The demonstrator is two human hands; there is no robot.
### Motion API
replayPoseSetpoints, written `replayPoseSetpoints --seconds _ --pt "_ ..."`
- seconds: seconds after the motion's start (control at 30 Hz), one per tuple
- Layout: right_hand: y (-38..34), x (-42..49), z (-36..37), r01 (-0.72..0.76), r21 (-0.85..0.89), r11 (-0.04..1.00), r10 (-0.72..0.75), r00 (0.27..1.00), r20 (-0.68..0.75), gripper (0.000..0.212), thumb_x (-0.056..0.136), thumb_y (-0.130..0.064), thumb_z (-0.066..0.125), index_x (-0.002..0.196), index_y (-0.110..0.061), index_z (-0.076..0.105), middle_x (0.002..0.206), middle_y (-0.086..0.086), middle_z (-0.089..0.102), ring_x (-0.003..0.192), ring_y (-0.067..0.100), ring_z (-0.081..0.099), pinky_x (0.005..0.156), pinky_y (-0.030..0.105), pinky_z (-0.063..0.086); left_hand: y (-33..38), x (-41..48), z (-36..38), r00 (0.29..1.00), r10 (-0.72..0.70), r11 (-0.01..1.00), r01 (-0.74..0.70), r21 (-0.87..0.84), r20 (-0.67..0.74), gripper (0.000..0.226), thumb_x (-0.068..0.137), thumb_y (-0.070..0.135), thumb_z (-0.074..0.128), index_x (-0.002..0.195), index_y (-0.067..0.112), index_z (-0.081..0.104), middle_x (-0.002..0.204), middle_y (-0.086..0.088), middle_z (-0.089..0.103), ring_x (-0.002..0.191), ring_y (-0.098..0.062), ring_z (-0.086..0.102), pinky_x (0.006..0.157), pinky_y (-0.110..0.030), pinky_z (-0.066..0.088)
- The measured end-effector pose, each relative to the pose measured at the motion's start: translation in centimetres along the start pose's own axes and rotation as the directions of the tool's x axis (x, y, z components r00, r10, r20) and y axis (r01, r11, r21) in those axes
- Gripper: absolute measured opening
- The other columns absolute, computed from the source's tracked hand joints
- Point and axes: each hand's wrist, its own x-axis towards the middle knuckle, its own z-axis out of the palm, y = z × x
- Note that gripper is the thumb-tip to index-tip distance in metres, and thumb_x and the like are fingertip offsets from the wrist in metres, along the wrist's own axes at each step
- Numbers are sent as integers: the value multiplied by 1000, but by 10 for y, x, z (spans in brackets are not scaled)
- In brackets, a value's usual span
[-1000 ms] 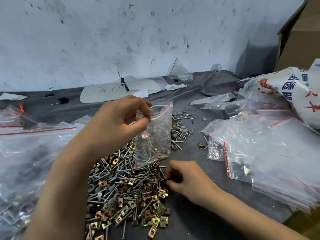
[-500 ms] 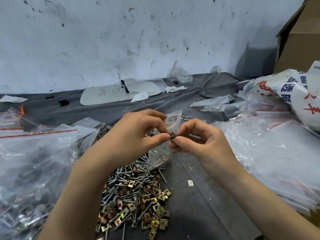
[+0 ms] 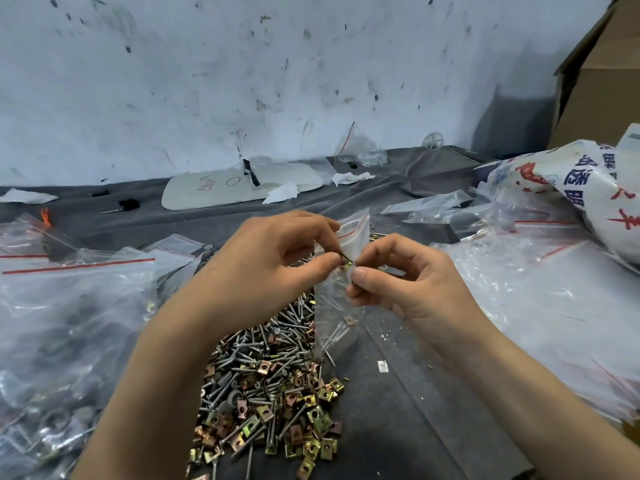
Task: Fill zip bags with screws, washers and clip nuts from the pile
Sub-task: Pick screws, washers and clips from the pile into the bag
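Pinching zip bag (image 3: 341, 296) mouth, left hand (image 3: 273, 261), right hand (image 3: 398, 282), above pile (image 3: 273, 386)

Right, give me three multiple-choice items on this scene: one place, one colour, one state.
1. The hardware pile lies: A in a metal tray; B on the grey cloth; C on a wooden shelf.
2. The held zip bag has a seal strip that is: A blue; B green; C red.
3. That bag is: A lying flat; B pinched by the left hand and right hand; C empty.
B, the pile sits on cloth under the wrists; C, a red line crosses its mouth; B, fingers close on its top.
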Motion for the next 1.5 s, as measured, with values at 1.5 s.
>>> replayPoseSetpoints --seconds 1.5 --pt "-58 37 -10 390 -740 548 -271 920 284 14 83 -5 70 92 -16 73 83 -3 64 69 9 65 73 31 56 -4 5 3 986 124 978 -103 181 -109 7 79 19 76 83 24 73 108 12 68 98 -2 64 89 -35 52"
